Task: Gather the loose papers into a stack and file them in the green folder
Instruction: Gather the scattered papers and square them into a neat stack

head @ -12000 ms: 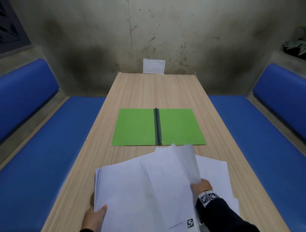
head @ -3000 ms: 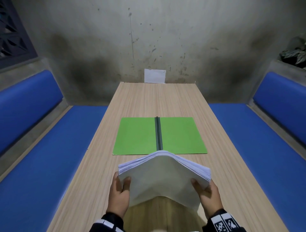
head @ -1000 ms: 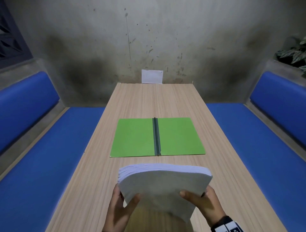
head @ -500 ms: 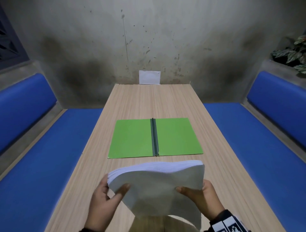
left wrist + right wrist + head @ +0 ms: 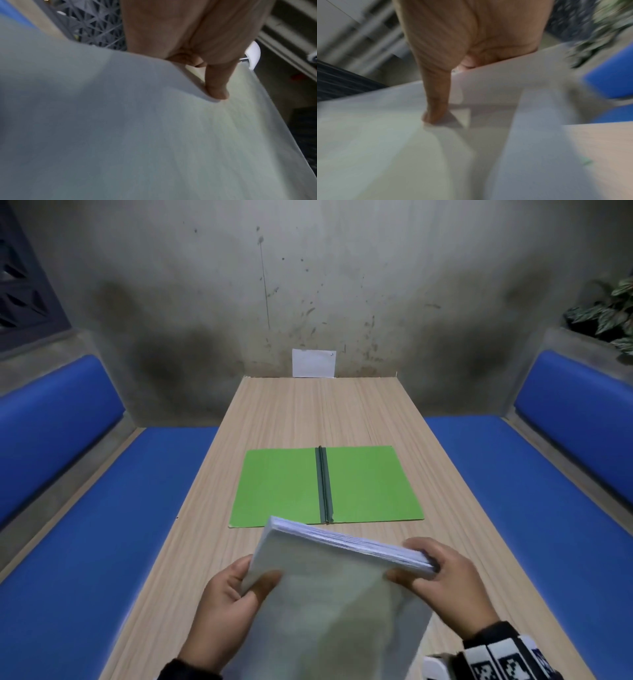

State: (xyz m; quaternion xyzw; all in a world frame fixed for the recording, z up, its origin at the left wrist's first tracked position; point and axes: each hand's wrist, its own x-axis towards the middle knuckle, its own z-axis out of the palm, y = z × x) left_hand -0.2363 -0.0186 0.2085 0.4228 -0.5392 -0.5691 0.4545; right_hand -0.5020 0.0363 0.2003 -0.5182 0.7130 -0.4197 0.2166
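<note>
A thick stack of white papers [image 5: 329, 594] is held above the near end of the wooden table [image 5: 308, 412], tilted with its left corner raised. My left hand [image 5: 236, 597] grips its left edge, thumb on the near face. My right hand [image 5: 442, 577] grips the right corner, fingers curled over the sheet edges. The green folder [image 5: 281, 487] lies open and flat just beyond the stack, dark spine [image 5: 323, 484] in the middle. In the left wrist view my thumb presses on the paper stack [image 5: 137, 135]. The right wrist view is blurred; the paper stack [image 5: 385, 155] fills it.
Blue benches run along both sides, the left bench [image 5: 85, 542] and the right bench [image 5: 548, 508]. A small white card [image 5: 313, 363] leans on the stained wall at the table's far end. A potted plant [image 5: 609, 313] sits on the ledge at upper right.
The gathered stack has turned in my hands: its left corner has risen and moved toward the folder while the right side dropped. My right hand now wraps the right corner.
</note>
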